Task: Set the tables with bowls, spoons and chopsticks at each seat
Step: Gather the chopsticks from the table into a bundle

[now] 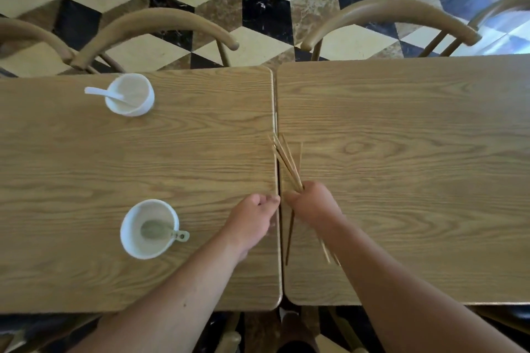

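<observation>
Two wooden tables stand side by side, the left table (143, 157) and the right table (415, 152), with a narrow seam between them. My right hand (312, 203) grips a bundle of several wooden chopsticks (286, 160) over the seam, tips fanned away from me. My left hand (255, 218) sits just left of it with fingers curled toward the bundle; whether it pinches a stick I cannot tell. A white bowl (130, 94) with a white spoon (100, 92) stands at the far left seat. Another white bowl (149, 228) with a greenish spoon (163, 232) stands at the near left seat.
Curved wooden chair backs stand beyond the far edge: one (155, 28) behind the left table, one (390, 16) behind the right. A checkered tile floor (266, 8) lies past them. Dark chair parts show below the near edge.
</observation>
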Demonstrator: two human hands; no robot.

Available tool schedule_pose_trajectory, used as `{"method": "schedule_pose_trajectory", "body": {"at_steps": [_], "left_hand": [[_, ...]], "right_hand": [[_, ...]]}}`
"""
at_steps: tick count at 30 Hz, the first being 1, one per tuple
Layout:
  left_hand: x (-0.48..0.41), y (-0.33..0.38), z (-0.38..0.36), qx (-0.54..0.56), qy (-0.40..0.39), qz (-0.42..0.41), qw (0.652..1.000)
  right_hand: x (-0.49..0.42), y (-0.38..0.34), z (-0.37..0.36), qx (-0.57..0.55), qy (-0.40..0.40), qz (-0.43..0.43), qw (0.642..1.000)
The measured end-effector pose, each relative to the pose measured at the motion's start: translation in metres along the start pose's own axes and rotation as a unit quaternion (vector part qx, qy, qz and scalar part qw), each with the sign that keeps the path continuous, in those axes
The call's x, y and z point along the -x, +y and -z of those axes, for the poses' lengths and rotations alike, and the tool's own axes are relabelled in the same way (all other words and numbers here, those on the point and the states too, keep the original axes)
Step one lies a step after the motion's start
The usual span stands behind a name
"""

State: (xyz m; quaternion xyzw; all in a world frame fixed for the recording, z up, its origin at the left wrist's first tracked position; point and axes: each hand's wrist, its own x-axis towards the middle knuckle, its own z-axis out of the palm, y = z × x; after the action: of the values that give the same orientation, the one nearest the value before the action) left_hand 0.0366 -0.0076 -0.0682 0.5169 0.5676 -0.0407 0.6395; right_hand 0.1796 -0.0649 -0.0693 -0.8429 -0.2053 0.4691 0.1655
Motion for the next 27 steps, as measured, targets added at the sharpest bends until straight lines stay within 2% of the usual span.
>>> {"method": "schedule_pose_trajectory", "body": {"at_steps": [3,6,9,12,16,23,27], "left_hand": [[0.011,0.005,0.010,0.083,-0.038,0.008,0.996],[0.019,0.007,0.031,0.174,-0.033,-0.010,0.984],[0.031,0.007,0.066,0.179,-0.052,-0.041,0.982],[0.050,0.005,0.103,0.197,-0.067,-0.056,0.976],[0.068,-0.013,0.145,0.220,-0.050,-0.068,0.972],[0.086,-0.039,0.207,0.242,0.039,-0.083,0.966],[0.095,-0.053,0.242,0.269,0.049,-0.093,0.957]], "right_hand": [[0.022,-0.021,-0.014,-0.127,-0.052,0.035,0.990],[0.048,-0.043,-0.029,-0.263,-0.192,0.032,0.945],[0.065,-0.058,-0.044,-0.298,-0.288,0.019,0.910],[0.081,-0.079,-0.059,-0.308,-0.339,0.018,0.889],[0.105,-0.112,-0.091,-0.279,-0.334,0.041,0.900],[0.143,-0.151,-0.161,-0.288,-0.308,0.039,0.906],[0.164,-0.167,-0.188,-0.287,-0.276,0.044,0.916]]}}
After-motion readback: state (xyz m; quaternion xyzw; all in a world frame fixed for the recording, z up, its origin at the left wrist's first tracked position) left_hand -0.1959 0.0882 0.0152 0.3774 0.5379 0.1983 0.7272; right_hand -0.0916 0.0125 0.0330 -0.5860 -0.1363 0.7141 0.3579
